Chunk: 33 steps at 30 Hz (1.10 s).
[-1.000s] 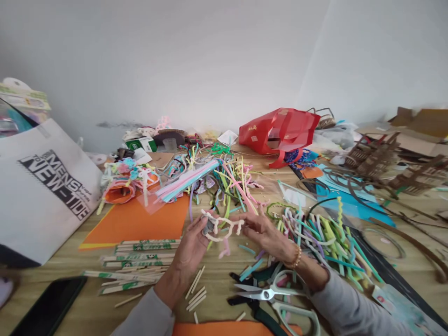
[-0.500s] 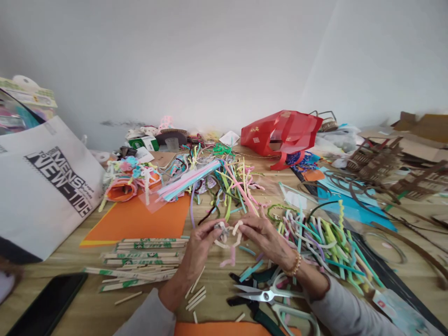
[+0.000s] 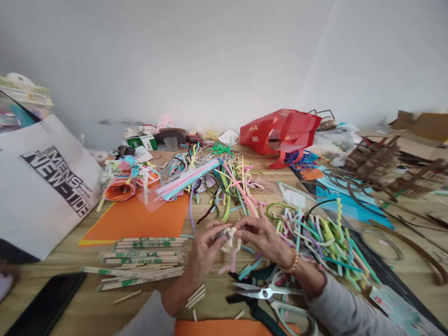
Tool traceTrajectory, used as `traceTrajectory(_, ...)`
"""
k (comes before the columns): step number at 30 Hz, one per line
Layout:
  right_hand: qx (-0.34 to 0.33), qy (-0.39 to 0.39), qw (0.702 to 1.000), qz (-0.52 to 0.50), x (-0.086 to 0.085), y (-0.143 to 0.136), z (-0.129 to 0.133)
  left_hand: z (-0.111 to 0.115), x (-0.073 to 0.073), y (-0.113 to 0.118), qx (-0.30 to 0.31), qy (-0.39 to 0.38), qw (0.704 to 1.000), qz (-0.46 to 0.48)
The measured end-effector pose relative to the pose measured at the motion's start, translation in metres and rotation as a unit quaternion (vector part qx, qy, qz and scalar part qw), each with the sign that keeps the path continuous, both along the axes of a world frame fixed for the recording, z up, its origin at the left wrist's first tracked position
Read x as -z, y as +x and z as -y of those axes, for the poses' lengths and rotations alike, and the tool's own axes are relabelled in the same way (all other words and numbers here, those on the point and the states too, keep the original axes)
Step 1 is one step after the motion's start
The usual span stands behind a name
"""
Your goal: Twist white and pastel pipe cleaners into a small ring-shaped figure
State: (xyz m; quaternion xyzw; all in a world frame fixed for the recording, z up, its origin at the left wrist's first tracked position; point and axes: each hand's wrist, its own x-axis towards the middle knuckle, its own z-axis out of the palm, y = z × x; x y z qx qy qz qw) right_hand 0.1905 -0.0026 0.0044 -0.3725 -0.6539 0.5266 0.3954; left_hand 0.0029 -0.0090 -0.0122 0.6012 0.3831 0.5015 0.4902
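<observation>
Between my two hands is a small twisted piece of cream, fuzzy pipe cleaner (image 3: 229, 240), with a greyish part at its left end. My left hand (image 3: 203, 249) pinches that left end between thumb and fingers. From the other side my right hand (image 3: 262, 238), with a beaded bracelet at its wrist, pinches the cream pipe cleaner. A short pink pipe cleaner (image 3: 229, 263) hangs or lies just below; whether it is joined on I cannot tell. White-handled scissors (image 3: 268, 293) lie partly open below my right hand, on dark green-handled pliers or cutters (image 3: 261, 315).
Wrapped chopsticks (image 3: 143, 256) and a black phone (image 3: 45, 303) lie at left, near a white bag (image 3: 52, 186). Loose pipe cleaners (image 3: 322, 242) heap at right and a bundle (image 3: 192, 179) behind. A red bag (image 3: 280, 133) and small woven baskets (image 3: 374, 156) stand farther back.
My hands have drawn closer together. The cream pipe cleaner, spread in an open loop before, is now bunched more tightly between my fingers.
</observation>
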Motion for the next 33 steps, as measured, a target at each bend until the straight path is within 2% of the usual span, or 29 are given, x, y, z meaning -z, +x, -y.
traceTrajectory(4, -0.022, -0.005, 1.000, 0.005, 0.004, 0.000, -0.001, 0.004, -0.003, 0.002, -0.018, 0.026, 0.999, -0.013)
traceTrajectory(10, -0.020, 0.010, 1.000, 0.016, 0.005, 0.000, -0.001, 0.009, -0.007, 0.004, -0.029, 0.024, 0.999, -0.005)
traceTrajectory(14, -0.021, -0.013, 1.000, 0.004, 0.005, 0.002, -0.002, 0.010, -0.013, 0.002, 0.027, 0.019, 0.999, -0.012)
traceTrajectory(17, -0.024, -0.030, 0.999, -0.004, 0.005, 0.005, -0.005, 0.009, -0.021, -0.002, 0.090, -0.001, 0.996, -0.011)
traceTrajectory(20, -0.029, -0.047, 0.998, -0.018, 0.005, 0.008, -0.008, 0.004, -0.024, -0.006, 0.126, -0.027, 0.991, -0.027)
traceTrajectory(24, -0.034, -0.068, 0.996, -0.044, 0.005, 0.009, -0.011, -0.002, -0.019, -0.010, 0.149, -0.065, 0.986, -0.031)
traceTrajectory(29, -0.039, -0.108, 0.993, -0.041, 0.001, 0.009, -0.011, -0.005, -0.011, -0.011, 0.177, -0.123, 0.976, 0.030)
traceTrajectory(33, -0.077, -0.141, 0.986, -0.042, -0.002, 0.011, -0.011, -0.004, -0.011, -0.011, 0.197, -0.152, 0.967, 0.048)
